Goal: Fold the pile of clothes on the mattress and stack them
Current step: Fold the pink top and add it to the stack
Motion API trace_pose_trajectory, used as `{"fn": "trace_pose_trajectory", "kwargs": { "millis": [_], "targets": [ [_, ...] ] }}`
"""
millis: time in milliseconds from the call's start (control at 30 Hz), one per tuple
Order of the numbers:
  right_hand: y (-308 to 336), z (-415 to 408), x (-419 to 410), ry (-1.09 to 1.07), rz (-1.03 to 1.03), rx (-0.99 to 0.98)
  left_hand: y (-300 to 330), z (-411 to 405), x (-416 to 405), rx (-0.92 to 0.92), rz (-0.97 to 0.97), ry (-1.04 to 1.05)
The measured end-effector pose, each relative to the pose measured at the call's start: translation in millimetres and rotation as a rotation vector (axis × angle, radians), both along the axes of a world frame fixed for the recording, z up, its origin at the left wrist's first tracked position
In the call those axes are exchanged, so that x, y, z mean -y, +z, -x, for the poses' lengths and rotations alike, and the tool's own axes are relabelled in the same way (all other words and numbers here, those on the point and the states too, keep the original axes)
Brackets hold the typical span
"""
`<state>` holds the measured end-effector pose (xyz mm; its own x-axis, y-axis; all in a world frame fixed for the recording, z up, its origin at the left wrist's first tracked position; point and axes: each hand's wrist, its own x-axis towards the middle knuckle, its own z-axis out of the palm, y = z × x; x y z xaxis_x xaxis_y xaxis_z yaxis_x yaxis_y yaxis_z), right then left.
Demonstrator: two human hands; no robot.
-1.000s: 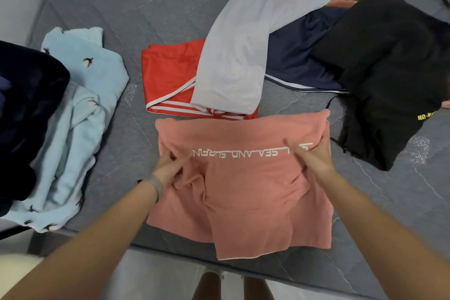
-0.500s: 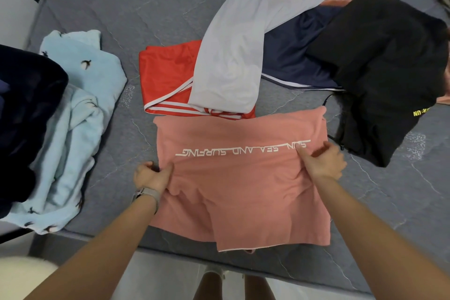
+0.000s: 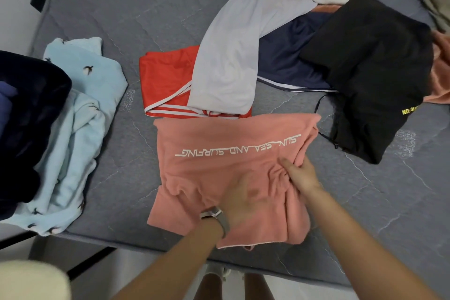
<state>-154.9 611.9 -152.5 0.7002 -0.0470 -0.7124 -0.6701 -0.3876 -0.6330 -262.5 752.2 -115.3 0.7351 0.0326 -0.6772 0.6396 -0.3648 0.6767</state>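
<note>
Since the earlier frame the left hand [image 3: 239,202] has crossed from the garment's left edge to its middle, and the right hand [image 3: 300,174] has gathered the right side inward. Left to right: a dark navy garment [image 3: 26,129] lies at the mattress's left edge, partly over a pale blue garment with small bird motifs [image 3: 80,114]. Red shorts with white stripes [image 3: 165,80] lie just beyond the work area, overlapped by a white garment [image 3: 231,56]. The pink T-shirt [image 3: 219,143] lies near the front edge of the grey mattress [image 3: 121,19], its far edge touching the red shorts; it is salmon-coloured, with white lettering "SUN SEA AND SURFING" reading upside down to the wearer, its left part smooth, its near and right parts wrinkled, and a pale hem visible at the near edge. The left hand, blurred, rests flat on the shirt's lower middle with fingers apparently spread; a grey wristband [image 3: 216,218] circles that wrist. The right hand bunches the shirt's right-side fabric, its fingers curled into the folds. Further right lie navy shorts with white trim [image 3: 287,63] and a black garment with yellow print [image 3: 370,68].
</note>
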Motion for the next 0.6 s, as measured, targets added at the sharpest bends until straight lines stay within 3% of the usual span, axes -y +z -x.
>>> {"fn": "trace_pose_trajectory", "kwargs": {
  "millis": [100,267,467,600],
  "targets": [
    [27,15,-29,0.012,-0.026,0.165,8,-7,18,0.007,0.349,0.147],
    [75,50,-70,0.177,-0.191,0.248,19,25,-1,0.002,0.558,0.237],
    [106,82,-142,0.445,-0.433,0.186,25,61,-61,0.011,0.261,0.462],
    [86,91,-176,0.820,-0.434,0.147,17,89,-114,0.023,0.417,0.892]
  ]
}}
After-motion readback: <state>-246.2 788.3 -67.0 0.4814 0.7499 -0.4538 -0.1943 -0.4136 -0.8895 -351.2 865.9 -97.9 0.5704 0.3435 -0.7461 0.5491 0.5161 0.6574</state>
